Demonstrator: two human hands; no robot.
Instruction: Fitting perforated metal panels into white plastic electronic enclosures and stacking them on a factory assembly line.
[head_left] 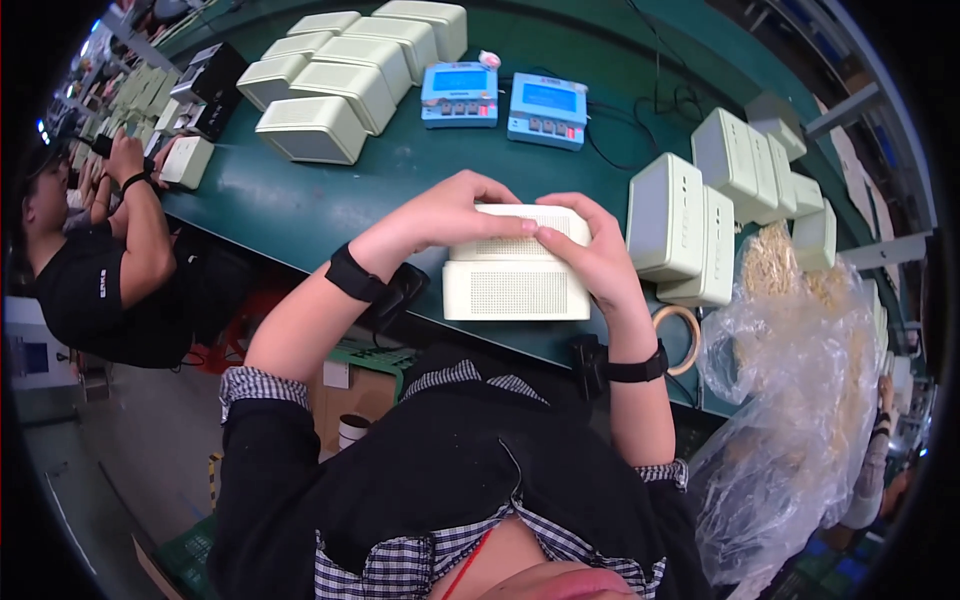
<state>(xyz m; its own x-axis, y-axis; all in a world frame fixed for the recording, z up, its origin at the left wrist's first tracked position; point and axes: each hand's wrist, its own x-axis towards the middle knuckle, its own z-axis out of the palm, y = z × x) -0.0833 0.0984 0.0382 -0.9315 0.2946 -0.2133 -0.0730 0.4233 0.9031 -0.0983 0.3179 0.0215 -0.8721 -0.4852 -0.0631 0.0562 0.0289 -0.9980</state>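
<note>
Work looked unfinished: left hand [472,213] and right hand [598,250] clasped one cream box [500,247] beside a second box [515,291]; left cluster [350,82] and right row [730,165], done or pending, unclear.

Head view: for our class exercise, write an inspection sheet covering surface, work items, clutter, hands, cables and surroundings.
Surface: green bench.
Work items: front cream box and rear cream box, close together; two blue devices with screens beyond.
Clutter: tan ring and clear plastic bag at right.
Hands: left hand and right hand both hold the rear cream box.
Cables: black cables, right of the devices.
Surroundings: back-left boxes, right-side boxes; co-worker at far left.
</note>
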